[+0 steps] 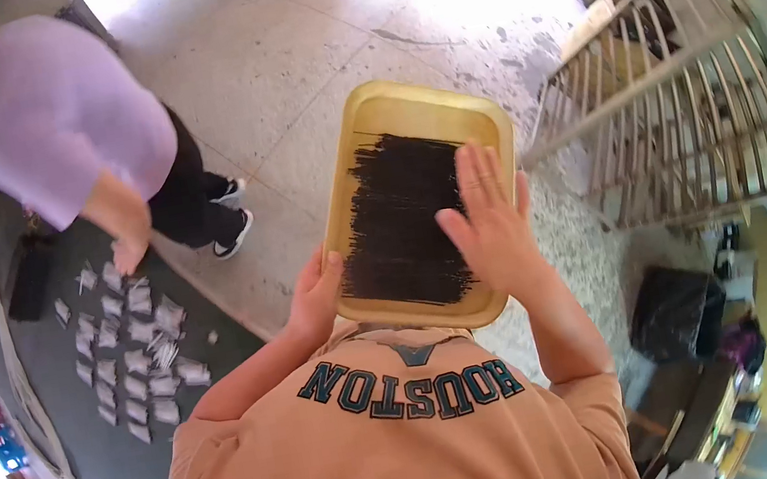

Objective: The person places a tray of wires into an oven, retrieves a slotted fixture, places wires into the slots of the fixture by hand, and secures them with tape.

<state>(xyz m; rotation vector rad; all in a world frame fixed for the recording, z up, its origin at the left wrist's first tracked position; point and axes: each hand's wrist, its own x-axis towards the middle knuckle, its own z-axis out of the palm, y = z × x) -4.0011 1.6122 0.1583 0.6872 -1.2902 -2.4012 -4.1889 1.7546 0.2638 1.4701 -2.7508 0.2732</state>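
Note:
A shallow yellow tray [421, 101] is held in front of my chest, tilted a little to the right. Many thin black sticks [406, 220] lie in it side by side, packed in a broad layer with uneven ends. My left hand [316, 291] grips the tray's lower left rim, its thumb on the edge. Over the right side of the sticks, my right hand [492, 221] is flat with its fingers stretched out. Whether its palm presses on the sticks or the tray rim is hidden.
On the left, a dark table [204, 320] carries several small white packets [140, 331]. Another person [68, 110] in a lilac top leans over it, one hand near the packets. A slatted metal rack [663, 91] and a black bag [677, 312] stand to the right.

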